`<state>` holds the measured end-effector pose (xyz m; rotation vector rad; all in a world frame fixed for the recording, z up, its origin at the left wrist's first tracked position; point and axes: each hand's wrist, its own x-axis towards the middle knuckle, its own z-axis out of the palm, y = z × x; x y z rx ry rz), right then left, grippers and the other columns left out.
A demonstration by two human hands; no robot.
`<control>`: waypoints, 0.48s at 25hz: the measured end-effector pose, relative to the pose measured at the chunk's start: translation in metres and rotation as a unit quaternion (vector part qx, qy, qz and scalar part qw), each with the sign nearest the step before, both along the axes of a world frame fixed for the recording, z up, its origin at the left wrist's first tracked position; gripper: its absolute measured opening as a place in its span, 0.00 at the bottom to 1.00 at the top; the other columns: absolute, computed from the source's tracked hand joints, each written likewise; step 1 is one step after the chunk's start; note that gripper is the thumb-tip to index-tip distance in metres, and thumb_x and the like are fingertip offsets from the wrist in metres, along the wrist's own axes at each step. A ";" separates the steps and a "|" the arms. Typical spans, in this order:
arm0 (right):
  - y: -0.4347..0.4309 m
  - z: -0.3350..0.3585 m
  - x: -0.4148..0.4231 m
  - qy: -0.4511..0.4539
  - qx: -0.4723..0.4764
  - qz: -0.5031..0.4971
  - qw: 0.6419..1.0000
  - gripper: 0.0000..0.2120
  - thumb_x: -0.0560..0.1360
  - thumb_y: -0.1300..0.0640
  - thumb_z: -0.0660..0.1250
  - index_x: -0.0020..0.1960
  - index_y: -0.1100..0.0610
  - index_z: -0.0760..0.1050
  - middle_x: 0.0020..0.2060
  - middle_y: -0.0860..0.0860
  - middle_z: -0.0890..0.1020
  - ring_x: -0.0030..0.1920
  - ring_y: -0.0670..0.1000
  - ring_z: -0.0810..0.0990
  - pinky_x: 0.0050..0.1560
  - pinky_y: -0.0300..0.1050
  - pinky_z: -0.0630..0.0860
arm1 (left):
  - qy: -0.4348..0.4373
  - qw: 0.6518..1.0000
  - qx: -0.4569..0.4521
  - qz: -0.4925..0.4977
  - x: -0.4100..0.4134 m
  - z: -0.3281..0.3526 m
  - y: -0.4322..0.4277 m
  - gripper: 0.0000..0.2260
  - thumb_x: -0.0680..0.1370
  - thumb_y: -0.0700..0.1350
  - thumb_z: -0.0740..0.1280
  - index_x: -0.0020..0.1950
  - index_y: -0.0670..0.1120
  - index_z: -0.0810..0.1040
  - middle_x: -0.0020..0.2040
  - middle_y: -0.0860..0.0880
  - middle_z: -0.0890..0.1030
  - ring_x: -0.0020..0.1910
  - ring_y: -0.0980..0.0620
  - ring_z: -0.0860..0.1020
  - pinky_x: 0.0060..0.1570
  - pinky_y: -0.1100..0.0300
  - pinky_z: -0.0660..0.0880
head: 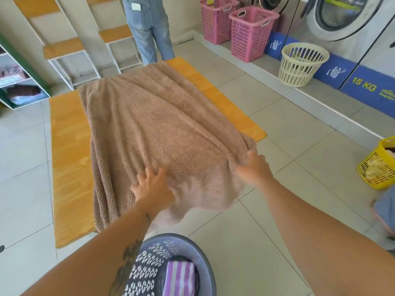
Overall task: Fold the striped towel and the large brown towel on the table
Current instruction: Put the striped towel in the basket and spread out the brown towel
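Both hands are closed on one brown towel [158,124] at frame centre: left hand [151,184], right hand [255,165]. One striped towel [180,278] is seen in the basket [201,253] below.

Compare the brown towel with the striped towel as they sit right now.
The brown towel lies spread across the wooden table, its near end hanging off; the striped towel sits folded in the grey basket. Brown is plain and waffle-textured; striped has purple and white bands. The left hand and right hand touch only the brown one.
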<state>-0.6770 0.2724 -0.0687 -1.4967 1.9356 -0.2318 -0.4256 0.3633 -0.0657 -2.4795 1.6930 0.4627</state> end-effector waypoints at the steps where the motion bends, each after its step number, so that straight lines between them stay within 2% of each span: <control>1: -0.001 0.005 0.014 -0.009 -0.032 0.019 0.999 0.34 0.73 0.49 0.66 0.75 0.53 0.58 0.67 0.57 0.67 0.65 0.62 0.70 0.61 0.59 0.74 | -0.018 1.000 0.017 0.009 0.010 -0.004 0.007 0.25 0.75 0.48 0.68 0.69 0.57 0.62 0.66 0.46 0.64 0.65 0.41 0.65 0.61 0.41 0.71; 3: 0.001 0.009 0.038 -0.011 -0.053 0.069 0.996 0.33 0.72 0.57 0.64 0.75 0.49 0.59 0.70 0.55 0.65 0.68 0.60 0.67 0.61 0.59 0.74 | -0.044 0.999 0.006 -0.011 0.031 -0.013 0.021 0.21 0.76 0.44 0.66 0.66 0.55 0.64 0.63 0.46 0.66 0.61 0.41 0.67 0.51 0.46 0.75; 6: 0.018 0.004 0.071 0.038 0.032 0.182 0.982 0.36 0.73 0.61 0.61 0.79 0.49 0.56 0.76 0.57 0.54 0.73 0.62 0.60 0.67 0.60 0.69 | 0.029 0.998 -0.063 -0.002 0.053 -0.018 0.036 0.09 0.77 0.40 0.61 0.53 0.52 0.73 0.51 0.51 0.71 0.52 0.44 0.73 0.42 0.51 0.73; 7: 0.024 0.004 0.080 0.058 0.056 0.193 0.978 0.37 0.74 0.61 0.62 0.80 0.51 0.52 0.78 0.58 0.51 0.74 0.63 0.59 0.67 0.59 0.68 | 0.056 0.996 -0.073 0.001 0.057 -0.018 0.040 0.09 0.76 0.38 0.60 0.48 0.52 0.74 0.47 0.53 0.71 0.48 0.46 0.74 0.42 0.51 0.73; 9: 0.037 0.008 0.095 0.091 0.078 0.183 0.976 0.40 0.75 0.57 0.64 0.81 0.56 0.46 0.78 0.59 0.51 0.74 0.64 0.59 0.67 0.59 0.68 | 0.106 0.992 -0.059 -0.021 0.063 -0.013 0.050 0.10 0.77 0.39 0.60 0.45 0.52 0.77 0.45 0.55 0.71 0.46 0.49 0.74 0.45 0.54 0.73; 10: 0.041 0.011 0.101 0.108 0.077 0.179 0.975 0.41 0.76 0.55 0.64 0.81 0.58 0.45 0.77 0.60 0.53 0.74 0.64 0.59 0.66 0.59 0.69 | 0.138 0.989 -0.043 -0.040 0.064 -0.010 0.056 0.09 0.78 0.40 0.61 0.47 0.53 0.78 0.46 0.57 0.72 0.47 0.51 0.74 0.47 0.56 0.71; 12: 0.051 0.022 0.114 0.126 0.073 0.185 0.972 0.37 0.76 0.53 0.65 0.79 0.60 0.52 0.77 0.59 0.53 0.74 0.64 0.58 0.65 0.59 0.70 | 0.201 0.977 -0.022 -0.074 0.071 -0.005 0.075 0.11 0.79 0.40 0.63 0.49 0.57 0.78 0.49 0.59 0.74 0.51 0.55 0.76 0.49 0.63 0.70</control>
